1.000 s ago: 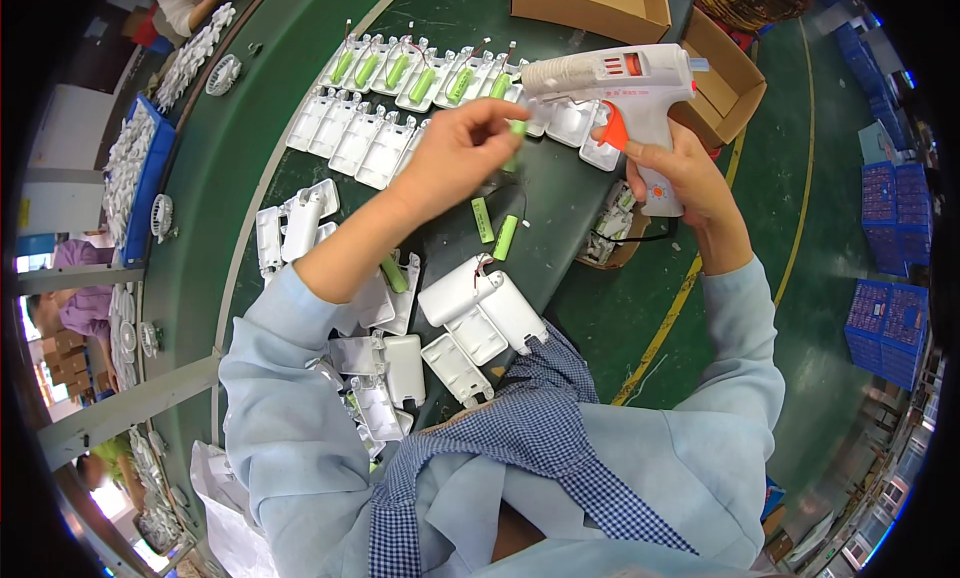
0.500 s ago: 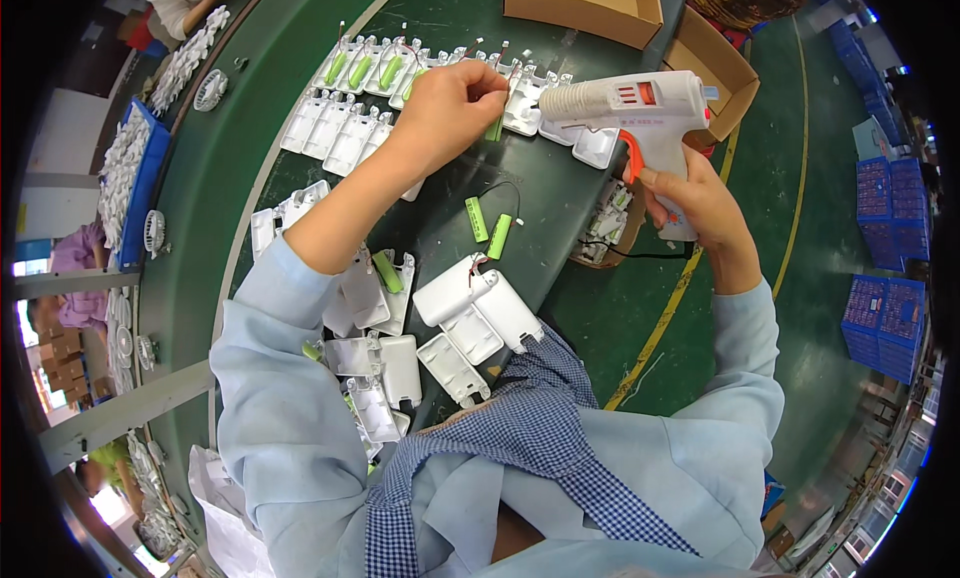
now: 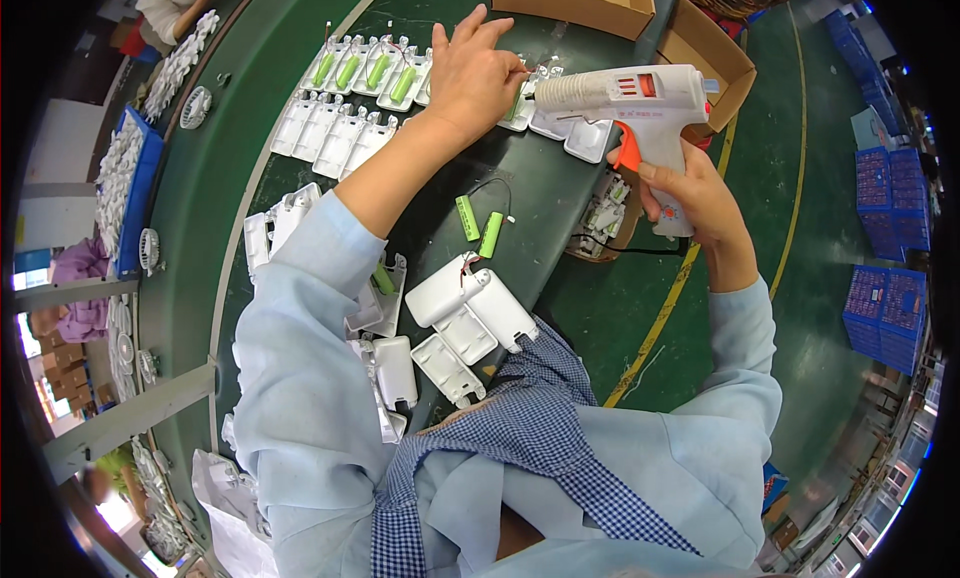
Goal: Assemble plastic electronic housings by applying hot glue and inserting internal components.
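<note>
My right hand (image 3: 702, 196) grips the handle of a white hot glue gun (image 3: 655, 96) with an orange trigger (image 3: 627, 148). The gun's nozzle points left, close to my left hand (image 3: 470, 78). That hand's thumb and forefinger come together on what looks like a thin battery wire (image 3: 527, 75), while its other fingers spread upward. Just below those fingertips, a green battery cell (image 3: 515, 106) shows partly, in a white plastic case (image 3: 520, 121). More white cases stand in rows, several holding green cells (image 3: 403, 84). My left hand hides part of the rows.
Two wired green cells (image 3: 489, 235) lie loose on the dark green table (image 3: 545, 193). White housings (image 3: 470, 308) are heaped near my lap. Cardboard boxes (image 3: 575, 6) stand at the far end. Beneath the gun, a box of white parts (image 3: 605, 218) sits beside a black cord (image 3: 640, 250).
My left hand has moved slightly right and up, and its outer fingers have spread. The glue gun stays in my right hand, nearly still, nozzle now nearer the left fingertips.
</note>
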{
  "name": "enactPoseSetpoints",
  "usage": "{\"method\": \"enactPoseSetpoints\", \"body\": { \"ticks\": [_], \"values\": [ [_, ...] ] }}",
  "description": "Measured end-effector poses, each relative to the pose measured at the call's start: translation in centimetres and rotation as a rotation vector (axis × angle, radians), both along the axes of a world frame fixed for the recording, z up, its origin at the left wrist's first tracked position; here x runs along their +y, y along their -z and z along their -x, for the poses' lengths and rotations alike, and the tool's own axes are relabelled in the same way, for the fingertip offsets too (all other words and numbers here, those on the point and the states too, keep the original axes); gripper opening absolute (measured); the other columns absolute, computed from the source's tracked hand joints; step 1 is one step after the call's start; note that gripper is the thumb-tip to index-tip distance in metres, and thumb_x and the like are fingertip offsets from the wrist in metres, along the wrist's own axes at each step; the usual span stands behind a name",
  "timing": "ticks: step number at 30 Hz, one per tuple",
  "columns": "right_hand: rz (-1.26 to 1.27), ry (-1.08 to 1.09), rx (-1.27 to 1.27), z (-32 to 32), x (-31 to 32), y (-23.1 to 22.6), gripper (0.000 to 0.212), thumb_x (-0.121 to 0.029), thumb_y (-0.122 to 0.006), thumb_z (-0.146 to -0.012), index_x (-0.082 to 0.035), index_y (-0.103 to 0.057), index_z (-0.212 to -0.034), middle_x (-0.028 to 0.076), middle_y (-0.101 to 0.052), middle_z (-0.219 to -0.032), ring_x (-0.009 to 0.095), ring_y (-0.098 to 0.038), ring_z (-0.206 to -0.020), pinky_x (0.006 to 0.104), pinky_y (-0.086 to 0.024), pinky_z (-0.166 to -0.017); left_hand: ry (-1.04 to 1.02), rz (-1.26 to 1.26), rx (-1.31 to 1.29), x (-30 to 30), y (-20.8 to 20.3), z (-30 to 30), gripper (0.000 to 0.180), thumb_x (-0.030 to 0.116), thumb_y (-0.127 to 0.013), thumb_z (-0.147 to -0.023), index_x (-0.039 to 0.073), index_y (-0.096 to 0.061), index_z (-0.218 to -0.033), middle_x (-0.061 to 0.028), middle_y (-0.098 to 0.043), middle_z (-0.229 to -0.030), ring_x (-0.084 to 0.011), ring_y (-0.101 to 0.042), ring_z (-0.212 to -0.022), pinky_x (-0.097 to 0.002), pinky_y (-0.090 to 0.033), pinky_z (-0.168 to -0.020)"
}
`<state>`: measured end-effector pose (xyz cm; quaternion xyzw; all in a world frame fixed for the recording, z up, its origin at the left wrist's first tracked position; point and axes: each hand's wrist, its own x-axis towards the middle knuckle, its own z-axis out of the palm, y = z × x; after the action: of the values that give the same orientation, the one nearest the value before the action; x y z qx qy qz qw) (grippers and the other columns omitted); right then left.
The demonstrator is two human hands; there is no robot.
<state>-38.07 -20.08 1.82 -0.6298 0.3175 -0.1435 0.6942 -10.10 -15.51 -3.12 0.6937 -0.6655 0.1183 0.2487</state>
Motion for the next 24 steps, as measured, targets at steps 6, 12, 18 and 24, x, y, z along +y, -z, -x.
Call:
{"method": "enactPoseSetpoints", "body": {
  "ticks": [6, 12, 18, 24],
  "values": [
    [-0.002, 0.017, 0.003, 0.4, -0.1, 0.3, 0.044, -0.024, -0.067, -0.083, 0.003, -0.051, -0.114, 0.009, -0.062, -0.088, 0.009, -0.052, -0.052, 0.0239, -0.044, -0.052, -0.016, 0.003, -0.064, -0.5, 1.0, 0.6, 0.007, 0.023, -0.074, -0.077, 0.018, -0.076, -0.081, -0.0026, -0.052, -0.137, -0.0289, -0.034, -0.138, -0.0674, -0.025, -0.105],
    [0.021, -0.005, 0.012, 0.3, -0.3, 0.6, 0.049, -0.025, -0.066, -0.084, 0.004, -0.049, -0.12, 0.012, -0.066, -0.104, 0.009, -0.051, -0.053, 0.0232, -0.046, -0.053, -0.037, -0.002, -0.106, -0.6, 1.1, 0.7, 0.008, 0.022, -0.074, -0.075, 0.02, -0.076, -0.083, -0.0031, -0.051, -0.138, -0.0288, -0.033, -0.138, -0.0702, -0.025, -0.102],
    [-0.02, 0.023, -0.026, -0.8, 0.4, 0.3, 0.039, -0.023, -0.064, -0.087, 0.003, -0.051, -0.113, 0.006, -0.059, -0.071, 0.01, -0.051, -0.051, 0.0244, -0.041, -0.05, 0.059, 0.177, -0.02, 2.7, -1.7, -0.7, 0.005, 0.016, -0.072, -0.077, 0.013, -0.073, -0.081, -0.0067, -0.058, -0.124, -0.0315, -0.044, -0.127, -0.0571, -0.034, -0.099],
    [-0.028, 0.021, -0.03, -1.5, 0.3, 0.5, 0.035, -0.021, -0.064, -0.088, 0.002, -0.051, -0.111, 0.004, -0.056, -0.07, 0.009, -0.052, -0.051, 0.0249, -0.04, -0.048, 0.22, -0.178, 0.218, 9.9, -3.7, 0.8, 0.007, 0.011, -0.067, -0.083, 0.005, -0.065, -0.086, -0.012, -0.065, -0.08, -0.0309, -0.063, -0.072, -0.0392, -0.049, -0.061]
  ]
}}
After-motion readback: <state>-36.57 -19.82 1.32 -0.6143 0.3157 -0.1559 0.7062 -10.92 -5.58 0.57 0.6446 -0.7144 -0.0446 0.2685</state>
